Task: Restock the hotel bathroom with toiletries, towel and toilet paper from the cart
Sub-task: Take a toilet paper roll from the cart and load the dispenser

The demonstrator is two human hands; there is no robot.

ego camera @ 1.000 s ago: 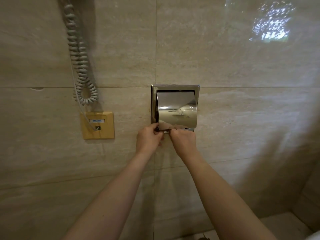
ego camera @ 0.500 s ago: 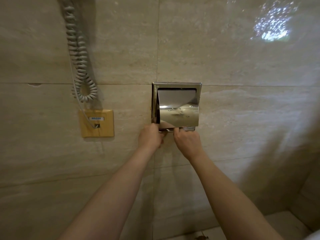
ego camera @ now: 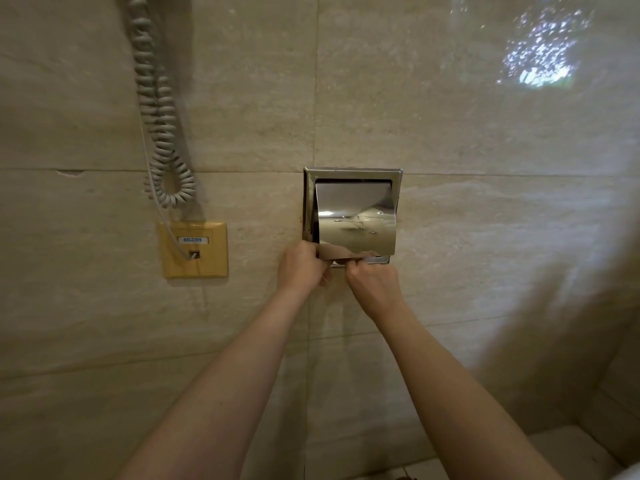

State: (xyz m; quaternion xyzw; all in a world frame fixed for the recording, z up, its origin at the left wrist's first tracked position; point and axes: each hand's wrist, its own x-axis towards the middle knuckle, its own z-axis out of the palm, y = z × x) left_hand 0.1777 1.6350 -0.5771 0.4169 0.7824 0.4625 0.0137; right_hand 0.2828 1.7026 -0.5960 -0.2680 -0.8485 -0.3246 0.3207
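Tiled wall point(ego camera: 450, 133), holder flap point(ego camera: 356, 230) unmoved — left hand point(ego camera: 301, 268) keeps pinching its lower corner; right hand point(ego camera: 374, 285) curled just beneath, grip contents indeterminate; toilet paper unseen

Two forearms fill the lower half of the frame, both bare from the bottom edge up to the wrists. The left forearm point(ego camera: 221, 393) broadens toward the lower left, the right forearm point(ego camera: 460, 393) toward the lower right. At the centre, the left hand point(ego camera: 301, 268) and right hand point(ego camera: 372, 284) are bare too, their knuckles showing as soft ridges.
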